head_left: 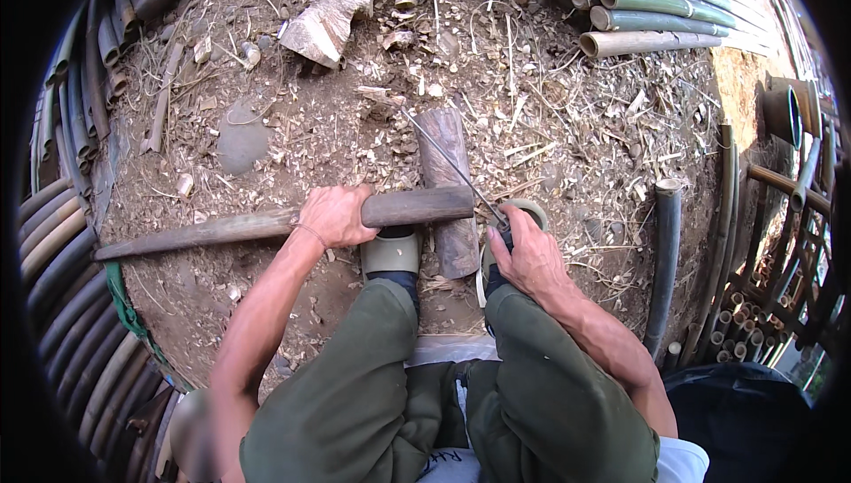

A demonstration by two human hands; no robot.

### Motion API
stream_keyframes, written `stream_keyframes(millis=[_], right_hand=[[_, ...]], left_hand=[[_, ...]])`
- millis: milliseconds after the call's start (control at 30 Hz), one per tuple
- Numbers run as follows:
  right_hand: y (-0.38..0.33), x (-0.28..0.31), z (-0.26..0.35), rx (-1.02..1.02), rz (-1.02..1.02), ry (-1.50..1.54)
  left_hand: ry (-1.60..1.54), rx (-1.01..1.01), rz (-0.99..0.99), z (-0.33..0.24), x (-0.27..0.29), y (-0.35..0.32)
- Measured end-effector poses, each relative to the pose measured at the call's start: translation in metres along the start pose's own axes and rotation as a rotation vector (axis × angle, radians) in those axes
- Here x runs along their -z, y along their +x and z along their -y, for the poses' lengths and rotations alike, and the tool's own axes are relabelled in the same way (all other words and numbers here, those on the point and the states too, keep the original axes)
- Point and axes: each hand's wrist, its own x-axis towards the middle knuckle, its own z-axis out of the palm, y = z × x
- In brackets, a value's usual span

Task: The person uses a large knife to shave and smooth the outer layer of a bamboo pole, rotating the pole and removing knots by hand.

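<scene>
A dark brown bamboo pole (417, 206) lies across a short wooden log (448, 151) on the ground between my feet. My left hand (335, 217) is wrapped over the pole, just left of the log. In my right hand (532, 257) is the handle of a handsaw (443, 153), its thin blade seen nearly edge-on. That blade slants up and left over the log, passing close by the pole's right end. Whether it touches the pole I cannot tell. My fingers partly hide the saw's handle.
Wood chips and shavings litter the dirt. A cut wood slab (346, 4) lies ahead, with a flat stone (242, 139) to its lower left. Green bamboo poles (656, 4) are stacked at far right, dark curved poles (66, 306) along the left. One pole (663, 261) stands on my right.
</scene>
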Motion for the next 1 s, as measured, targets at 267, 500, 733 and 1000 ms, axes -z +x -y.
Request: stream_keyframes(millis=[267,500,733,1000], right_hand=[[0.013,-0.014,-0.006,0.089,-0.014,-0.043],[0.020,0.001,0.023,0.254,-0.198,0.144],[0.019,-0.010,-0.004,-0.096,0.103,-0.042],[0.018,-0.020,-0.016,-0.121,0.229,-0.176]], left_hand=[[-0.016,0.036,-0.061,-0.005,-0.002,-0.005],[-0.024,-0.033,-0.233,-0.002,-0.013,-0.012],[0.007,-0.053,-0.353,-0.003,-0.024,-0.011],[0.030,-0.085,-0.439,-0.004,-0.029,-0.015]])
